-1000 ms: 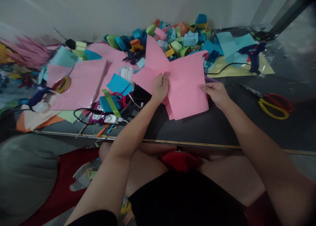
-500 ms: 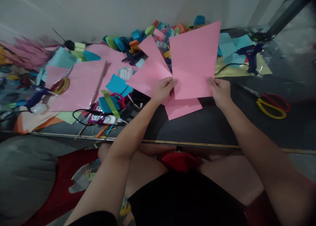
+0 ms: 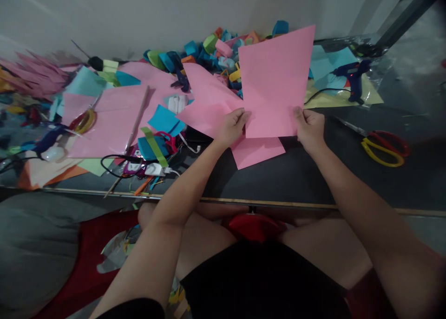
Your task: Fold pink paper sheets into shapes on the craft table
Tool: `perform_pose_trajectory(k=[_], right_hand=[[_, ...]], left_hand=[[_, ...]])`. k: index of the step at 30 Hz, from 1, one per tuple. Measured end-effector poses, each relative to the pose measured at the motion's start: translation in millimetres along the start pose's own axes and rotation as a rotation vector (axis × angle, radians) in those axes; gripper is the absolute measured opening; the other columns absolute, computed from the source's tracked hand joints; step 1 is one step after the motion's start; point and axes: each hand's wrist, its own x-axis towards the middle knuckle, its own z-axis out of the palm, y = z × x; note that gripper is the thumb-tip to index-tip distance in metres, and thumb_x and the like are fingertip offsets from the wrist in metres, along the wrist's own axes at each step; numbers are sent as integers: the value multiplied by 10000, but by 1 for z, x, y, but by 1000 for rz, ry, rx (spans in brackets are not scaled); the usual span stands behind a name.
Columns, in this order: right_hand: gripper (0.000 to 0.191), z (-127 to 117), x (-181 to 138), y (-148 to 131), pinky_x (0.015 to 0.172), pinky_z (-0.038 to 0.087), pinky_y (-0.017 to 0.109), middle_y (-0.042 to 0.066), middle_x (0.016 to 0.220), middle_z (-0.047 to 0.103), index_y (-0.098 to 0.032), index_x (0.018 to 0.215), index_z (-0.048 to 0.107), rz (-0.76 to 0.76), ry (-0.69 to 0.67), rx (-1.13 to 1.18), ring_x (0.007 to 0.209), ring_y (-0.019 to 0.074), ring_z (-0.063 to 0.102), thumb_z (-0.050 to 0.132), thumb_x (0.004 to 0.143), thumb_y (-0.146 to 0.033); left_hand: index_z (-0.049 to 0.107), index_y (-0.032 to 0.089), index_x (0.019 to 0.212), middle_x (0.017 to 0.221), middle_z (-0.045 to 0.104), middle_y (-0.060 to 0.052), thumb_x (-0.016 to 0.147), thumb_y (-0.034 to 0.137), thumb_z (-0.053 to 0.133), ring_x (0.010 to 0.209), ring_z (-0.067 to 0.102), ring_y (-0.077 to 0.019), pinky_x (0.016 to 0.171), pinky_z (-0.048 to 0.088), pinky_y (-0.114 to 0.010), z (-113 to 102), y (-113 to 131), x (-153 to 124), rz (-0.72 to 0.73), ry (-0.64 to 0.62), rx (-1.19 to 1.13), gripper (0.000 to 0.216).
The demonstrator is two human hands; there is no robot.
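A pink paper sheet (image 3: 275,82) stands raised above the dark table (image 3: 313,179). My right hand (image 3: 308,126) pinches its lower right corner. My left hand (image 3: 232,126) grips its lower left corner, next to another pink sheet (image 3: 205,98) that slants off to the left. A third pink sheet (image 3: 258,152) lies flat on the table under both hands. My forearms reach out over the table's front edge.
A heap of folded coloured paper pieces (image 3: 223,54) lies behind the sheets. Red-and-yellow scissors (image 3: 383,145) lie at the right, a blue glue gun (image 3: 351,77) at the far right. Large pink sheets (image 3: 111,119), second scissors (image 3: 83,120) and cables (image 3: 118,163) cover the left.
The top pink sheet went from lying flat to being lifted upright by both hands. Since half a second ago it has barely moved.
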Motion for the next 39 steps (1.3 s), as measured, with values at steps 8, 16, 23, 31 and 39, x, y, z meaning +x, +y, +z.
perform_pose_trajectory(k=[8, 16, 23, 31, 39], right_hand=[[741, -3, 0, -4, 402, 210, 279, -20, 431, 371, -242, 490, 386, -7, -26, -63, 448, 102, 372, 595, 788, -887], [716, -2, -3, -2, 385, 241, 290, -18, 415, 394, -254, 509, 417, 51, 3, 28, 390, 114, 423, 589, 786, -891], [719, 0, -3, -6, 446, 216, 297, -28, 453, 326, -253, 519, 363, 0, 20, 6, 457, 107, 380, 569, 824, -871], [792, 1, 2, -1, 502, 158, 308, -31, 504, 239, -251, 521, 276, -19, 55, -47, 517, 104, 247, 463, 767, -980], [773, 1, 0, -3, 444, 244, 291, -29, 494, 302, -259, 548, 314, 15, 35, 36, 480, 111, 362, 490, 741, -987]], left_hand=[[579, 212, 806, 650, 465, 34, 965, 615, 625, 581, 480, -109, 558, 428, -250, 1, 0, 1, -77, 5, -125, 436], [622, 175, 1002, 568, 554, 55, 970, 344, 693, 509, 570, -107, 559, 548, -241, 0, 11, 0, -265, -121, -140, 186], [546, 193, 727, 553, 550, 36, 990, 400, 671, 461, 577, -96, 499, 511, -224, 4, -2, 0, -219, -97, -98, 357], [602, 189, 784, 526, 570, 56, 1010, 319, 631, 417, 555, -74, 470, 493, -194, 8, 6, -3, -232, -70, -127, 262], [570, 206, 791, 487, 512, 82, 1009, 285, 608, 374, 519, -67, 408, 413, -182, 6, 8, -5, -200, -103, -139, 235]])
